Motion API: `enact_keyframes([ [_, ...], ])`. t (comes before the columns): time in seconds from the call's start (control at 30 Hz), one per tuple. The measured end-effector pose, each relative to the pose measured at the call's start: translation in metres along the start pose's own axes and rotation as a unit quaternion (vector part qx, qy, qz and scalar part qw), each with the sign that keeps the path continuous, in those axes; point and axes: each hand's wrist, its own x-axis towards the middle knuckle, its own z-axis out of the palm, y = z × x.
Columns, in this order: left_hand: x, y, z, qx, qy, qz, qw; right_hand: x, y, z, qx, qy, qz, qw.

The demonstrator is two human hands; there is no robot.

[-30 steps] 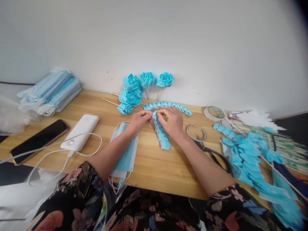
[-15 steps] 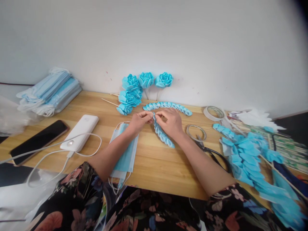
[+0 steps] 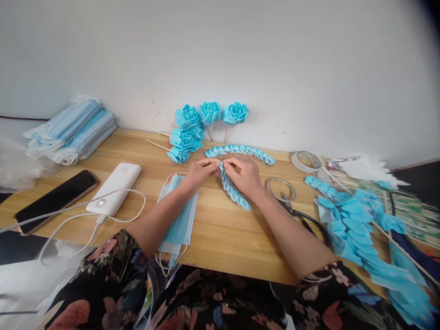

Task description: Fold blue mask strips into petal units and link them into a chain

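Note:
Between my two hands is a blue folded strip (image 3: 233,191), pleated into overlapping petals like a braid. My left hand (image 3: 203,173) pinches its upper end with thumb and finger. Close beside it, my right hand (image 3: 243,173) is closed on the same end, and the rest of the strip hangs down toward the tabletop. A second blue pleated strip (image 3: 240,149) lies in an arc just behind my hands. Under my left forearm rest blue face masks (image 3: 178,215) with white ear loops. The fingertips hide the exact fold being held.
Blue fabric roses (image 3: 187,135) on sticks stand by the wall. Stacked masks (image 3: 74,130), a phone (image 3: 57,201) and a white power bank (image 3: 115,188) with cable lie left. Tape rolls (image 3: 305,161), scissors (image 3: 302,217) and a heap of pleated blue strips (image 3: 357,229) lie right.
Both hands stay nearly in place, still pinching the strip's end. The fingertips and the strip have shifted very slightly to the right.

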Motion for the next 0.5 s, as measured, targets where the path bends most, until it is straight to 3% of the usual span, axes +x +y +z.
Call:
enact_keyframes([
  [0.5, 0.0, -0.0006, -0.0015, 0.007, -0.01, 0.0, 1.0, 0.0014, 0.0004, 0.0003, 0.03, -0.006, 0.011, 0.999],
])
